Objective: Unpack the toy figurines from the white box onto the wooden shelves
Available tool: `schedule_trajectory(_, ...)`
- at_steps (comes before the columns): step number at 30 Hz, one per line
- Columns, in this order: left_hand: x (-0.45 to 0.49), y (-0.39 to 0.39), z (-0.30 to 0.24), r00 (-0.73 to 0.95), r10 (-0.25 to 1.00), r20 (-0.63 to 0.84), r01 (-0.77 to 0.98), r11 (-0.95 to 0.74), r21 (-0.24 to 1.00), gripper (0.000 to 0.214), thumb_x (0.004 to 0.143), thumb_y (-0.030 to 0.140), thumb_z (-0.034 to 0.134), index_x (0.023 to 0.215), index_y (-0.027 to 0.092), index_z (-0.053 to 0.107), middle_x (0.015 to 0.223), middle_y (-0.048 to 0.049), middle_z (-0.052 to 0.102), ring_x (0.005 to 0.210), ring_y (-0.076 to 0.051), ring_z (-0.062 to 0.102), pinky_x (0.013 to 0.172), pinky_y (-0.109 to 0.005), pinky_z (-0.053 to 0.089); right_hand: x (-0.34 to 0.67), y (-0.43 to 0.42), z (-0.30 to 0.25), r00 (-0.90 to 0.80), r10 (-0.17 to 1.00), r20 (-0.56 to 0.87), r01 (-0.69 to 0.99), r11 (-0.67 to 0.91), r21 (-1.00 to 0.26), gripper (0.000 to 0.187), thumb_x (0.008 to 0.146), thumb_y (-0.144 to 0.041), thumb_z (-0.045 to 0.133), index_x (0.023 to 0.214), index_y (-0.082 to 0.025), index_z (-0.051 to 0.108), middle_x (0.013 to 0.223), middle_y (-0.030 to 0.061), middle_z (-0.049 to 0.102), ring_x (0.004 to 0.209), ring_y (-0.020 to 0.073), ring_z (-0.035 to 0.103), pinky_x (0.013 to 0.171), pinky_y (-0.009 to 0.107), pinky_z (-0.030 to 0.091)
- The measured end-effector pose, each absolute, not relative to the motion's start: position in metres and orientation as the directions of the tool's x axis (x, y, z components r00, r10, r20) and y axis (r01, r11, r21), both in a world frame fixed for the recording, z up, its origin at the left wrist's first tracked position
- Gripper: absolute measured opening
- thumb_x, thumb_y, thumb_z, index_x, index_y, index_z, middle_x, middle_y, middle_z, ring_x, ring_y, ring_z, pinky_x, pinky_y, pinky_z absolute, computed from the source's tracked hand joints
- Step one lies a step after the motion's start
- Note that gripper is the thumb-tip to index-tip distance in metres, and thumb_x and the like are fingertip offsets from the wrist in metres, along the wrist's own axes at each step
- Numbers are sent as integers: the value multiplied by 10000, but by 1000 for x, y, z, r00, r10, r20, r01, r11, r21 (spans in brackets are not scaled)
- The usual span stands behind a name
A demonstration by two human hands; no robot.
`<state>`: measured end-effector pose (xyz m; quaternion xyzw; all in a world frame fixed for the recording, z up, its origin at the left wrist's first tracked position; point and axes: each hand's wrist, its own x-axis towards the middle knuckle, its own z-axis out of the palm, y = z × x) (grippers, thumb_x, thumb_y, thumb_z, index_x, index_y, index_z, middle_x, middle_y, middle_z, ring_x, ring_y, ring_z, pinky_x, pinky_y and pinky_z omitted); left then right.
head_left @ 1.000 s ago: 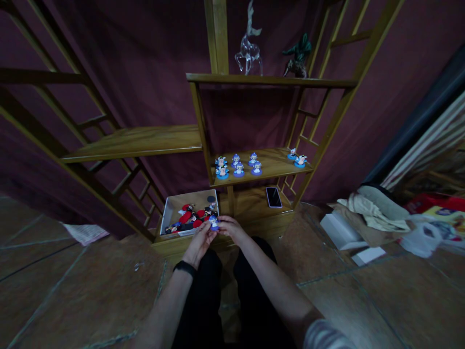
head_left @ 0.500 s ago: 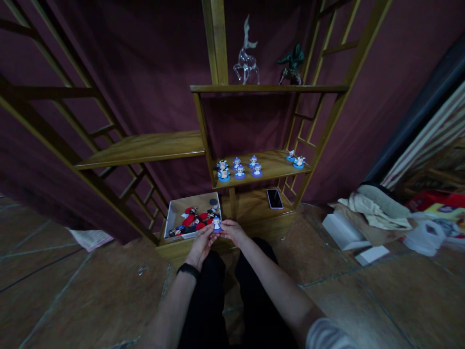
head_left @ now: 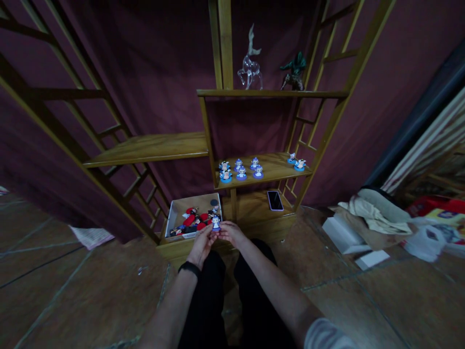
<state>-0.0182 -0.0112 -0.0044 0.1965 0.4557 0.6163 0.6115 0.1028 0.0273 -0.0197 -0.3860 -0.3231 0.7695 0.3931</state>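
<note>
Fingertips of the left hand [head_left: 200, 246] and right hand [head_left: 234, 234] close in from either side on a small purple-and-white figurine [head_left: 216, 223], a narrow, shared grip. The figurine is upright, in front of the near right corner of a shallow box [head_left: 177, 207] of jumbled red-and-black pieces [head_left: 189, 221]. So small a thing could slip if one hand let go before the other had it firmly; it might drop into the box or onto the tiled floor [head_left: 90, 291].

Above, four purple-based figurines [head_left: 258, 172] stand in two rows on a wooden shelf [head_left: 276, 167], the front row near its edge. Blue-based figurines [head_left: 225, 176] crowd the left post, leaving little finger room; a brushing knuckle could topple one over the edge. The open stretch lies right of the purple group, before another blue-based pair [head_left: 300, 166] at the far end.

Below, a phone [head_left: 275, 200] lies on the lowest board, where a falling piece could hit it. A glass deer [head_left: 250, 70] stands well apart, higher up.
</note>
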Motion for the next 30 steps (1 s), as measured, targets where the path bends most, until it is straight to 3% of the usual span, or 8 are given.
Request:
schedule_trajectory(14,-16,-9,-11,-195,933,-303,-561,147,815,126,692,63,590,795,130,619,583,-16,641,460,-84,579,427,-154,448,105,28,-19,-376,857,-353,-391,-492,-778,256,620,-166,693,850,-156,580,651,17,654,595,135,634,654,286,509)
schedule_trajectory(24,-15,-5,-14,-251,904,-348,-529,173,831,113,698,68,584,784,139,603,515,8,607,398,-72,545,379,-139,413,106,27,-18,-405,844,-352,-337,-496,-800,207,661,-111,636,845,-152,550,604,13,640,560,134,629,615,277,515)
schedule_trajectory(30,-11,-6,-14,-272,898,-345,-554,147,819,124,717,58,586,807,144,585,571,-10,637,464,-94,599,432,-160,471,101,25,-13,-301,889,-345,-270,-426,-863,172,633,-149,650,786,-167,574,625,-15,630,552,104,604,595,239,496)
